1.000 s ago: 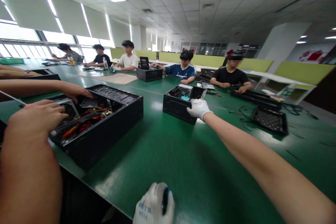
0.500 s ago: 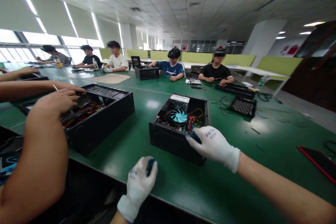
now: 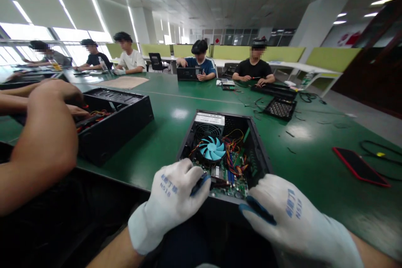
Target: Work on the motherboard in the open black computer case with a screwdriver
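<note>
A black computer case [image 3: 262, 146] sits open-topped in front of me at the table's near edge. Inside it are a light-blue cooling fan [image 3: 212, 148], a green circuit board [image 3: 240, 187], bundled coloured wires [image 3: 230, 155] and a silver-topped power supply [image 3: 210, 119]. My left hand [image 3: 177, 190], in a white glove with blue-coated fingers, is closed on the case's near left corner. At the near right corner my right hand [image 3: 282, 207], gloved alike, grips the rim, thumb outside. Its fingertips are partly hidden.
Left of me a co-worker's arms [image 3: 47, 134] reach into another black case [image 3: 119, 127]. Right on the green table [image 3: 314, 142] lie a red-edged black pad [image 3: 361, 166], cables [image 3: 312, 97] and a black perforated tray [image 3: 279, 108]. Several people sit across the table.
The computer case has come closer to me, up to the table's edge. My left hand has gone from beside the case onto its corner; my right hand still holds it.
</note>
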{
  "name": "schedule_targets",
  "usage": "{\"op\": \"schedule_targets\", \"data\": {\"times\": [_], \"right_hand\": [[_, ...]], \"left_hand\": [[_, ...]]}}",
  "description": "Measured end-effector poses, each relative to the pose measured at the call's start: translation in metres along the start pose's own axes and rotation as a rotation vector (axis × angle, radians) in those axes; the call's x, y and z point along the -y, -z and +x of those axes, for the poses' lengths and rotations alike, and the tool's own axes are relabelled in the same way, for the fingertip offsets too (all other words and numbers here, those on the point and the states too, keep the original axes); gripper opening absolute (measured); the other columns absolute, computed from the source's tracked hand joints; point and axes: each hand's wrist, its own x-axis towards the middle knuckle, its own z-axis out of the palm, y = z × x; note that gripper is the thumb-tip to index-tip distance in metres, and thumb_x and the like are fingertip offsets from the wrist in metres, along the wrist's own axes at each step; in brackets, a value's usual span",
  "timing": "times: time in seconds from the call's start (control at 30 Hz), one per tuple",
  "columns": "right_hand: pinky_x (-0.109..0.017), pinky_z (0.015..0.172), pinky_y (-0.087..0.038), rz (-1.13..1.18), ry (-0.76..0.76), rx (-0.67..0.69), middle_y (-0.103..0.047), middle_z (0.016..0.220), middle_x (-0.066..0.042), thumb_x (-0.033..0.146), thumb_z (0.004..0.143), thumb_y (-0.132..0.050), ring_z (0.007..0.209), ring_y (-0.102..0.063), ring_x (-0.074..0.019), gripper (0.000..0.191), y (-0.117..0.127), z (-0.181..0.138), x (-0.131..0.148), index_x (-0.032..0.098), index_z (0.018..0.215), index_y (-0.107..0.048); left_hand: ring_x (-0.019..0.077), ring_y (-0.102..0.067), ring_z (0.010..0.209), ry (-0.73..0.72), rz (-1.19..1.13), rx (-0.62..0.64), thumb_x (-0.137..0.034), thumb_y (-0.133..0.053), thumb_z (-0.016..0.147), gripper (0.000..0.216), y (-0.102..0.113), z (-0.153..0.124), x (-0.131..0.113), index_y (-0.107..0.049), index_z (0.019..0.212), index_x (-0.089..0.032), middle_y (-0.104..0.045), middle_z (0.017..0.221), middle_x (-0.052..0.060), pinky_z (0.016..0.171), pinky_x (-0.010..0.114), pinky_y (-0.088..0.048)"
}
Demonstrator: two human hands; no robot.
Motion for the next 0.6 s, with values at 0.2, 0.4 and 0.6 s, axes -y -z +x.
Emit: {"op": "schedule_targets", "data": {"times": [0.2, 0.4, 0.6], "right_hand": [[-0.034, 0.061, -0.036, 0.045, -0.009, -0.025, -0.064, 0.071, -0.002, 0.034, 0.092, -0.063, 0.062, -0.054, -0.0188, 0.014, 0.000, -0.011, 0.006, 0.025, 0.082, -0.060], [-0.034, 0.064, -0.045, 0.164, -0.030, 0.045, -0.071, 0.084, -0.005, 0.041, 0.097, -0.059, 0.070, -0.063, -0.0199, 0.016, 0.018, -0.011, 0.005, 0.027, 0.098, -0.066], [-0.035, 0.071, -0.044, 0.028, -0.052, 0.215, -0.071, 0.087, -0.007, 0.052, 0.098, -0.056, 0.079, -0.064, -0.0219, 0.031, 0.017, 0.032, -0.027, 0.023, 0.097, -0.069]], "left_hand": [[0.0171, -0.059, 0.066, -0.100, 0.030, 0.134, -0.033, -0.054, 0.100, 0.028, 0.006, -0.004, -0.010, -0.056, 0.074, -0.023, -0.060, 0.074, 0.000, 0.060, 0.032, -0.037], [0.0147, -0.053, 0.058, -0.083, 0.026, 0.081, -0.034, -0.057, 0.098, 0.032, 0.007, -0.009, -0.014, -0.053, 0.068, -0.022, -0.056, 0.069, 0.000, 0.055, 0.032, -0.030], [0.0144, -0.054, 0.060, -0.055, 0.010, 0.072, -0.033, -0.059, 0.096, 0.029, 0.004, -0.008, -0.013, -0.055, 0.069, -0.022, -0.056, 0.071, 0.000, 0.056, 0.032, -0.033]]}}
